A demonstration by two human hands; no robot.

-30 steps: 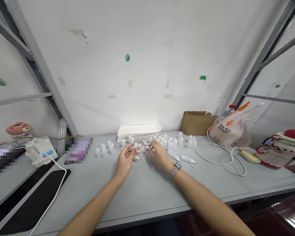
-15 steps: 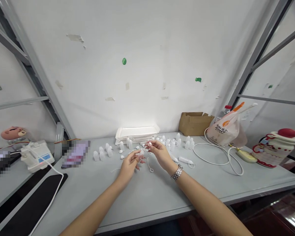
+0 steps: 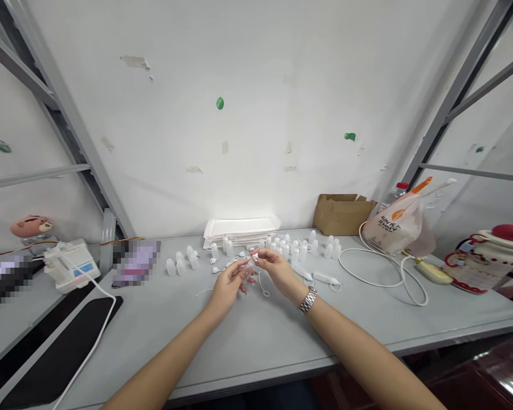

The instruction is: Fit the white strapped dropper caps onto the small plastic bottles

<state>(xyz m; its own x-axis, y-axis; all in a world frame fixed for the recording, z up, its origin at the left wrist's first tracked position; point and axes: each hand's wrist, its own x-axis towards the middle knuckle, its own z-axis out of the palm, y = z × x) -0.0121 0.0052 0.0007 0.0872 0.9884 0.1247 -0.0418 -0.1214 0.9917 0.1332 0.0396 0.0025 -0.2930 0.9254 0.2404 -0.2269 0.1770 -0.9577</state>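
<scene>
My left hand (image 3: 229,282) is closed around a small translucent plastic dropper bottle (image 3: 248,272), tilted above the table. At the bottle's top, the fingertips of my right hand (image 3: 277,274) pinch a small white cap (image 3: 253,258), partly covered by the fingers. Just below the right hand is a thin white strap with a ring end (image 3: 264,289); whether it hangs or lies on the table I cannot tell. Loose white caps (image 3: 215,261) lie behind the hands. Several similar bottles (image 3: 180,266) stand at the left, with more bottles (image 3: 296,251) behind and right.
Stacked white trays (image 3: 241,226) rest against the wall. A cardboard box (image 3: 342,215), plastic bag (image 3: 395,228), coiled white cable (image 3: 371,282) and white jar (image 3: 483,262) occupy the right side. Capped bottles (image 3: 326,279) lie near the right hand. Leftward are a phone (image 3: 137,263) and white device (image 3: 72,265).
My two hands have come closer together, bringing the right fingertips and white cap down to the bottle's top. The view has shifted slightly.
</scene>
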